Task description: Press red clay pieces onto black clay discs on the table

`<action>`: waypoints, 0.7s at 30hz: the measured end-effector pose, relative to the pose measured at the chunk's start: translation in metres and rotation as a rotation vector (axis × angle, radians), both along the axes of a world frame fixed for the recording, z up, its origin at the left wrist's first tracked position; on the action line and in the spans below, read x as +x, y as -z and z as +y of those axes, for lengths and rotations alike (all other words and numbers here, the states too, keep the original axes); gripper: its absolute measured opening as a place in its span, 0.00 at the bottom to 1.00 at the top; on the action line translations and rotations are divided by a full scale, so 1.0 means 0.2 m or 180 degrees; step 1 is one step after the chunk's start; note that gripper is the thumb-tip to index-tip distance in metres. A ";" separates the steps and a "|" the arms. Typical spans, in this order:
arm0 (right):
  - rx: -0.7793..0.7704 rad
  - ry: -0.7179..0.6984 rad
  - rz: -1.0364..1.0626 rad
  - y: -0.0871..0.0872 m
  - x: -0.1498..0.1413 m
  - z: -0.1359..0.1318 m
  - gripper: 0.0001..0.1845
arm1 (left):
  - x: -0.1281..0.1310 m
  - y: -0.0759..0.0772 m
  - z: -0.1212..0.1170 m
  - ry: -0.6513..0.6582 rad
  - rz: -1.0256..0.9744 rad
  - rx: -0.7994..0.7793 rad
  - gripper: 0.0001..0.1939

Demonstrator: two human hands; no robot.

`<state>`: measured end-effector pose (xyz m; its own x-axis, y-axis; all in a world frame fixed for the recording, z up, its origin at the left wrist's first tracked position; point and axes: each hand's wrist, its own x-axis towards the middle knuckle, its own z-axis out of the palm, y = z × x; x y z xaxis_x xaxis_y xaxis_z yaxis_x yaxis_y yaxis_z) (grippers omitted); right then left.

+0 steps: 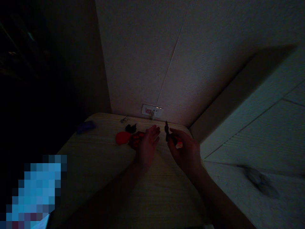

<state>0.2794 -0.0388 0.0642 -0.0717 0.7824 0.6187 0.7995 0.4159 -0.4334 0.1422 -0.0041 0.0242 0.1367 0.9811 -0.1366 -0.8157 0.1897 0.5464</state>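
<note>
- Right hand point(186, 149): thumb and fingers clamped on a dark slim object point(166, 129), raised at about 2 o'clock from the left hand.
- Left hand point(149, 141): open, its fingers apart from the right hand and pointing to about 1 o'clock.
- Dark slim object: long axis almost upright in view, narrow tip toward 12 o'clock, at the wall point(143, 63); too dim to tell what it is.
- Dark red patterned item point(135, 140): at 9 o'clock, beside the left hand; whether they touch cannot be told.
- Red rounded piece point(122, 138): farther out at 9 o'clock, on the wooden tabletop point(105, 159).
- Black piece point(131, 128): at 10 o'clock.
- Wall socket point(152, 111): at 12 o'clock.
</note>
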 end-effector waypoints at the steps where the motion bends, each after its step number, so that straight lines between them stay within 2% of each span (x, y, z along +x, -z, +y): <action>1: -0.0063 -0.0183 -0.0264 0.00 -0.06 -0.04 0.13 | 0.00 -0.01 -0.01 0.0075 -0.0223 -0.0002 0.23; 3: -0.0239 -0.0603 -0.0516 0.01 -0.16 -0.11 0.13 | -0.01 -0.02 -0.03 0.0297 -0.0544 -0.0122 0.26; 6: -0.0296 -0.0746 -0.0141 0.00 -0.22 -0.15 0.18 | -0.07 -0.03 -0.03 0.0541 -0.0736 -0.0278 0.35; 9: -0.0253 -0.0388 0.0529 -0.04 -0.18 -0.11 0.15 | -0.13 -0.04 -0.02 0.0625 -0.1082 -0.0442 0.40; 12: -0.0364 0.0056 0.0814 -0.08 -0.16 -0.02 0.23 | -0.15 -0.07 -0.01 0.0678 -0.1318 -0.0474 0.39; 14: -0.0575 0.0100 0.0899 -0.08 -0.19 0.04 0.31 | -0.16 -0.09 -0.02 0.0646 -0.1240 -0.0498 0.38; 16: -0.0883 -0.0075 0.1080 -0.04 -0.26 0.08 0.36 | -0.15 -0.11 -0.03 0.0576 -0.0927 -0.0427 0.38; 21: -0.1135 -0.0466 0.2266 0.12 -0.41 0.15 0.39 | -0.13 -0.11 -0.04 0.0597 -0.0067 0.0058 0.44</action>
